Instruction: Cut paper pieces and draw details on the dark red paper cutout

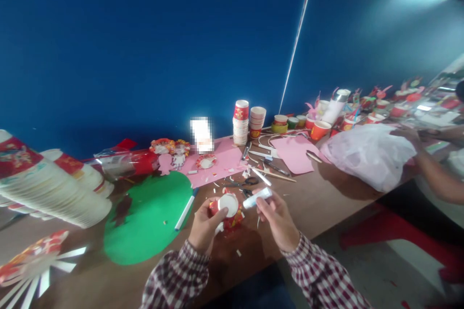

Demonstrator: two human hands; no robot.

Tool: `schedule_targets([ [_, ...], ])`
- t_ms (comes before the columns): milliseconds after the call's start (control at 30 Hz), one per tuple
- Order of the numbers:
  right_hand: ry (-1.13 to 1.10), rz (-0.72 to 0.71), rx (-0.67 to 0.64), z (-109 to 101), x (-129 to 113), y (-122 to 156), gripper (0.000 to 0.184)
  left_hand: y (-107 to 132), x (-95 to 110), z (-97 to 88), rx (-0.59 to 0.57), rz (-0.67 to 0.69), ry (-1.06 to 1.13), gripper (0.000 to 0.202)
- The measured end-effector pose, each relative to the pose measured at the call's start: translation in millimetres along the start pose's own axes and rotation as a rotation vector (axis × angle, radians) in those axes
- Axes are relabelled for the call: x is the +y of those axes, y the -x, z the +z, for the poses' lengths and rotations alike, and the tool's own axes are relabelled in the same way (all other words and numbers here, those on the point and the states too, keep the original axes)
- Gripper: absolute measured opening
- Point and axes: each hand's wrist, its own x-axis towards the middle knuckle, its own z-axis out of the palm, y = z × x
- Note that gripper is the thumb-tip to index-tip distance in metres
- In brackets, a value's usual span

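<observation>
My left hand [206, 226] grips a cut paper cup [228, 205] by its edge. The cup's round white base faces up, with red and yellow printed paper around it. In my right hand [277, 217] is a white glue stick [256, 198], held between thumb and fingers, its end pointing left toward the cup. A small gap separates the two. Just beyond them lie scissors [250, 181] with black handles, among white paper scraps. A white marker [185, 212] rests on the edge of a green paper sheet [145, 231] to the left.
Stacked paper cups [54, 188] lean at the left, near a cut cup with splayed strips [39, 265]. Pink paper [232, 157] and upright cup stacks [241, 123] stand along the blue wall. A white plastic bag [369, 154] sits at right, beside another person's arm [440, 169].
</observation>
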Motion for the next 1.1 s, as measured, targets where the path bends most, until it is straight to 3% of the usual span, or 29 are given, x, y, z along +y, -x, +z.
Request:
schedule_targets([
  [133, 0.22, -0.203, 0.02, 6, -9, 8, 0.02, 4, -6, 6.2, 0.007, 0.046, -0.13, 0.046],
  [267, 0.349, -0.303, -0.005, 13, -7, 12, 0.016, 12, -9, 14.6, -0.052, 0.07, -0.16, 0.044],
  [667, 0.456, -0.434, 0.016, 17, -4, 16, 0.015, 17, -14, 17.6, -0.061, 0.093, -0.209, 0.047],
  [900, 0.482, -0.429, 0.085, 19, 2, 15, 0.013, 20, -12, 19.4, -0.058, 0.116, -0.267, 0.042],
  [1100, 0.478, -0.434, 0.037, 20, 1, 18, 0.015, 17, -15, 14.6, 0.01, 0.1, -0.327, 0.047],
])
